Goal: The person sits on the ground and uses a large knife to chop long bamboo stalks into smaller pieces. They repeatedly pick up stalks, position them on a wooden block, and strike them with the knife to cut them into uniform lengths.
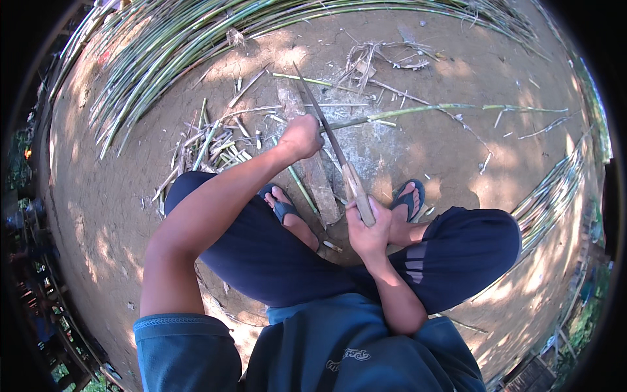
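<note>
My left hand [302,137] is closed around one end of a long green cane stalk [418,110], which stretches away to the right above the ground. In my right hand [369,225] is the wooden handle of a long machete [330,134]. Its narrow dark blade points forward and slants left, crossing the stalk just right of my left fist. Whether the edge touches the stalk I cannot tell. Beneath my left hand lies a wooden plank [320,183] on the dirt, between my sandalled feet.
A large pile of long green stalks [176,59] lies at the far left and along the back. Short cut pieces [222,147] are heaped left of the plank. Dry husks [369,62] lie farther off. Another bundle of stalks [552,189] rests at the right.
</note>
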`<state>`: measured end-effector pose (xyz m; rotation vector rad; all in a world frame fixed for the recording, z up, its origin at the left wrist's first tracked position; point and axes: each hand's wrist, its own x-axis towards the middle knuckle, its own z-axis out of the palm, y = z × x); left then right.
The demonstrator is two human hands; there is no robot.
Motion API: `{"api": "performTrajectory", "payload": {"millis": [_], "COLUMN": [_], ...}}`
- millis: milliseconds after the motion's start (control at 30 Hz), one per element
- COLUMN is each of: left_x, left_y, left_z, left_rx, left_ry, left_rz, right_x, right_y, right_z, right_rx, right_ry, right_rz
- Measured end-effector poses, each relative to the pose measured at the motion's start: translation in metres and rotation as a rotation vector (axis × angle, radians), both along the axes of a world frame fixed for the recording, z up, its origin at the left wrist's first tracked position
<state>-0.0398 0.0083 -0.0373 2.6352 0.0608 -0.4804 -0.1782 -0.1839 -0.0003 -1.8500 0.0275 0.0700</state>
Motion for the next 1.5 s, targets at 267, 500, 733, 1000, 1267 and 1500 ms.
{"api": "performTrajectory", "payload": {"millis": [267,500,733,1000,1267,1500], "left_x": [-0.002,0.014,0.016,0.022,0.024,0.030], "left_y": [0.010,0.017,0.011,0.018,0.014,0.022], "left_z": [-0.001,0.011,0.011,0.004,0.004,0.008], "left_rx": [0.127,0.024,0.146,0.039,0.046,-0.111], "left_ry": [-0.098,-0.183,-0.108,-0.011,0.159,0.117], "left_rz": [0.027,0.032,0.068,-0.073,-0.052,-0.114], "right_x": [0.017,0.025,0.030,0.033,0.032,0.027], "right_y": [0.014,0.016,0.014,0.014,0.012,0.007], "right_z": [-0.015,-0.012,-0.011,-0.011,-0.012,-0.015], "right_rx": [-0.017,-0.001,-0.007,0.010,0.014,0.093], "right_ry": [-0.006,-0.154,-0.142,-0.129,-0.086,-0.036], "right_rz": [-0.005,-0.007,0.032,0.029,0.042,-0.013]}}
